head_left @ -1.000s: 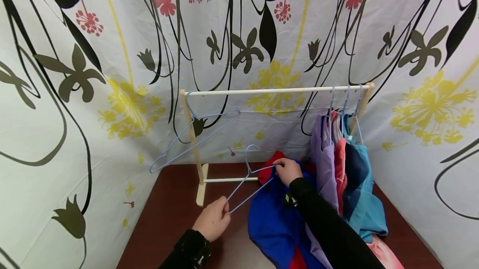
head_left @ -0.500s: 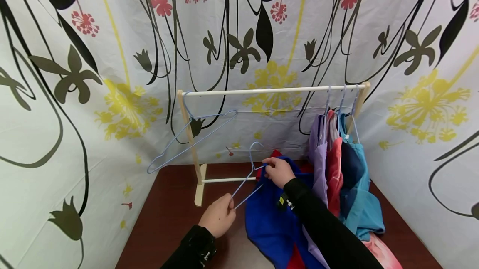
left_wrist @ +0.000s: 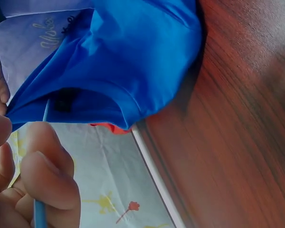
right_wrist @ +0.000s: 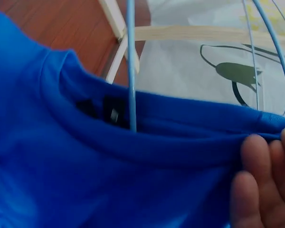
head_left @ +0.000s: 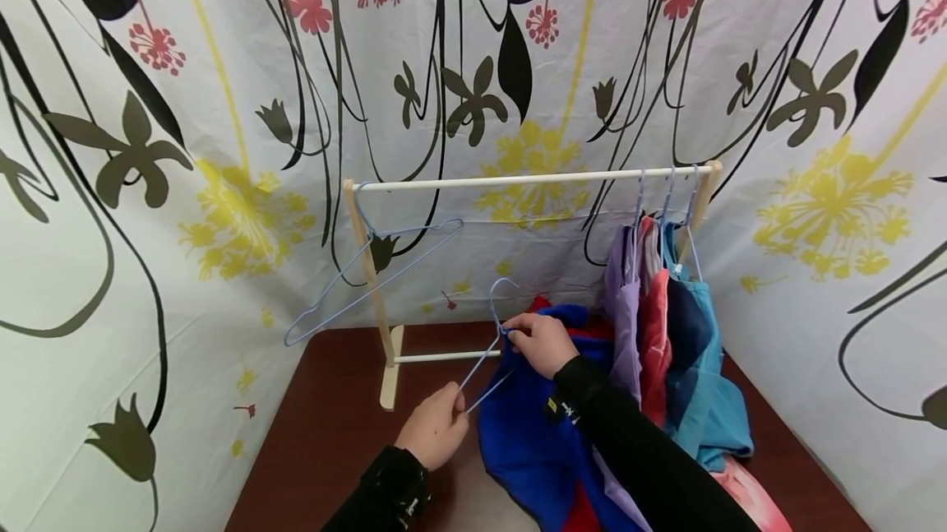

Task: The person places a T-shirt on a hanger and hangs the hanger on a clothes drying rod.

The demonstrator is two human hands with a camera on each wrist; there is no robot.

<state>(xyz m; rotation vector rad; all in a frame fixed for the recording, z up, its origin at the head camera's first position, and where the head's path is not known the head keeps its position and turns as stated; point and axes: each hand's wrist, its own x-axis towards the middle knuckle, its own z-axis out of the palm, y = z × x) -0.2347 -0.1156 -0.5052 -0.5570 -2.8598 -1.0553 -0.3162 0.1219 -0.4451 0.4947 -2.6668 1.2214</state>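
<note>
An empty wire hanger [head_left: 370,277] hangs tilted at the far left end of the wooden rack [head_left: 518,181], which stands on the dark bench [head_left: 325,425]. Just right of it, the left hand [head_left: 432,433] pinches the lower corner of a second light-blue hanger [head_left: 484,355] with curled fingers [left_wrist: 47,180]; in the left wrist view the thin wire [left_wrist: 39,211] passes between them. The hanger's far arm runs into the neck of a blue shirt [head_left: 533,433], which lies bunched on the bench in front of the rack. The right hand [head_left: 540,343] grips the shirt's collar [right_wrist: 180,128] beside the hanger's neck, its fingers [right_wrist: 256,190] curled on the hem and pulling it taut over the wire.

The shirt looks soft, light and limp, so it probably sags and slides unless held at the ribbed collar, the firmest edge. The hanger seems light, springy and smooth; the shoulder bend or the neck under the hook looks like the steadiest place to hold it.

To the right, purple, red and teal clothes [head_left: 666,335] hang close together at the rack's end. How far the wire reaches inside the shirt is hidden by the cloth. The red cloth [head_left: 592,515] under the shirt is cut off below, and the pink piece [head_left: 747,499] at the lower right is hard to make out.
</note>
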